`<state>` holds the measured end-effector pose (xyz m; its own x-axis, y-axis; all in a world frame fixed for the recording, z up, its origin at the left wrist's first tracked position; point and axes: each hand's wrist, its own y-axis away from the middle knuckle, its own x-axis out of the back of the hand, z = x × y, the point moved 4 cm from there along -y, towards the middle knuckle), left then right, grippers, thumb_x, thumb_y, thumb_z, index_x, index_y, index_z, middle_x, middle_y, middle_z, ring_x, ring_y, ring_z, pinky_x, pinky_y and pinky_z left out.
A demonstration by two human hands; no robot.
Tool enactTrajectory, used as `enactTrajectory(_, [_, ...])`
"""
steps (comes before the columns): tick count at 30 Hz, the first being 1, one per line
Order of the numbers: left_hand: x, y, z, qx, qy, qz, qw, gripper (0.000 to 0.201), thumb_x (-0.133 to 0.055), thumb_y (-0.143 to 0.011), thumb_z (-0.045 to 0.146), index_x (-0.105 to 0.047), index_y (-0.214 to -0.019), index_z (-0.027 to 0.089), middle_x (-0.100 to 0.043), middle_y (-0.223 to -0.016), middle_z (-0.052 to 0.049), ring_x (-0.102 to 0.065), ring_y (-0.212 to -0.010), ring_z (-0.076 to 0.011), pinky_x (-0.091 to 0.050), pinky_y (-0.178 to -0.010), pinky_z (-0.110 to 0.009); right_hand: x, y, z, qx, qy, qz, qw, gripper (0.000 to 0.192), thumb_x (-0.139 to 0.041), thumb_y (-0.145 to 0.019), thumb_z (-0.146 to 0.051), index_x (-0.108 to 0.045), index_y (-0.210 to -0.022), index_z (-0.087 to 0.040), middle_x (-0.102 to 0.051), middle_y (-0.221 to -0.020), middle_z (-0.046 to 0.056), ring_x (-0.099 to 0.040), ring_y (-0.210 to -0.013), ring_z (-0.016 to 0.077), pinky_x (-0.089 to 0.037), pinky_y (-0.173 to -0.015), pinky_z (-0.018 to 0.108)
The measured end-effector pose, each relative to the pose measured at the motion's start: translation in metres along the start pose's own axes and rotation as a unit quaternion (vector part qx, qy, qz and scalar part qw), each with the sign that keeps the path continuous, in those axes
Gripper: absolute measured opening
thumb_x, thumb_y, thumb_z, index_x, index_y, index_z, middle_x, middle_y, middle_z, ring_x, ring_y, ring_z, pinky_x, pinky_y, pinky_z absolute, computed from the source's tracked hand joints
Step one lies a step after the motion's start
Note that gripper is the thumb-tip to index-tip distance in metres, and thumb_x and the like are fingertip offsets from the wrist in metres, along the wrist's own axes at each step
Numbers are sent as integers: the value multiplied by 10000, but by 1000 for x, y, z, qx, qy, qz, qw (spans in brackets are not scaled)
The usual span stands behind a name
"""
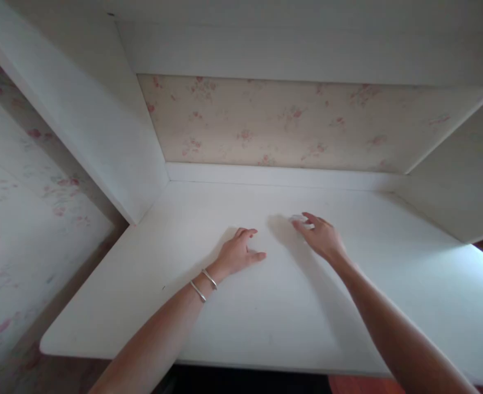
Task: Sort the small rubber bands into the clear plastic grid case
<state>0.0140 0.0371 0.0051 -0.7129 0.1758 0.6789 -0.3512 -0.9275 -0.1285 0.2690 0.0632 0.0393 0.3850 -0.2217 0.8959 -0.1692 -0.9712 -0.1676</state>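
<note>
My right hand [320, 235] is closed around a small whitish, partly see-through object [302, 220], pinched between thumb and fingers. Its kind is hard to make out, since the fingers cover part of it. It is over the white desk top [233, 317], towards the back. To the left, my left hand [239, 253] is near the desk surface with thumb and fingers apart and nothing between them. Two thin silver bangles [204, 285] circle the left wrist.
White side panels stand at the left [97, 115] and right [450, 180], and a white shelf [290, 49] overhangs the back. Floral wallpaper [274, 123] covers the wall behind. The desk's rounded front-left corner [46, 345] shows.
</note>
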Motion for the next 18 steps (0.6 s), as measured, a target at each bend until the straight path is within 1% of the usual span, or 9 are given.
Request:
enactTrajectory(2, [0,2,2,11,19,6,1000,845,-730,-615,514,-380,-1339,253,-466,-1263,-69,-558,-628,-83,-492,-670,-268,-14,20,-40,55,-34,-5,998,586,-396,-840,-627,-558,-1252,-244,-634,-1089,98,-628,-884,224,-441,-789,332])
enactTrajectory(4, [1,2,3,17,38,16,999,955,-751,-582,513,-299,-1383,253,-416,-1317,-93,-562,-641,-84,-500,-661,-272,-27,37,-72,93,-56,-20,994,545,-401,-858,-595,-550,-1257,-254,-624,-1093,94,-629,-867,213,-438,-764,313])
enactTrajectory(6, [1,3,4,19,51,22,998,1001,-762,-563,507,-271,-1393,237,-394,-1346,-116,-580,-678,-98,-507,-667,-276,-37,49,-93,111,-68,-27,991,526,-404,-866,-582,-548,-1254,-258,-618,-1087,94,-630,-832,205,-435,-742,309])
enactTrajectory(7, [1,3,5,21,53,22,998,1009,-767,-554,499,-273,-1390,227,-403,-1345,-123,-591,-700,-109,-508,-674,-278,-40,54,-99,114,-74,-25,990,510,-402,-872,-571,-556,-1242,-257,-615,-1087,95,-628,-832,206,-434,-732,306])
enactTrajectory(10, [1,3,5,33,38,13,999,997,-780,-531,469,-307,-1370,213,-528,-1237,-110,-621,-745,-149,-503,-676,-274,-45,62,-103,112,-85,-10,990,471,-414,-879,-540,-573,-1218,-253,-611,-1071,96,-621,-833,208,-430,-706,299])
enactTrajectory(12, [0,3,5,39,21,-3,999,936,-770,-545,454,-342,-1346,228,-630,-1067,-61,-634,-749,-169,-493,-656,-264,-46,65,-99,110,-90,-3,990,455,-420,-879,-530,-573,-1212,-260,-611,-1068,88,-619,-828,204,-430,-701,297])
enactTrajectory(13, [0,3,6,40,13,-10,999,893,-763,-554,449,-366,-1326,240,-657,-983,-35,-639,-742,-175,-487,-644,-260,-46,66,-96,111,-94,-2,989,449,-419,-881,-528,-572,-1211,-265,-611,-1071,84,-619,-825,200,-431,-705,296])
enactTrajectory(15, [-1,4,9,37,3,-18,999,813,-753,-566,443,-410,-1280,260,-676,-880,4,-643,-731,-178,-478,-632,-255,-48,67,-91,113,-103,-2,988,438,-412,-887,-520,-573,-1207,-267,-612,-1076,78,-618,-819,193,-431,-719,294])
enactTrajectory(18, [0,4,12,30,5,-19,999,771,-751,-565,436,-434,-1248,270,-680,-843,26,-643,-719,-170,-474,-633,-249,-49,67,-87,115,-119,-8,986,418,-409,-893,-502,-577,-1194,-265,-613,-1069,75,-613,-846,194,-427,-735,289])
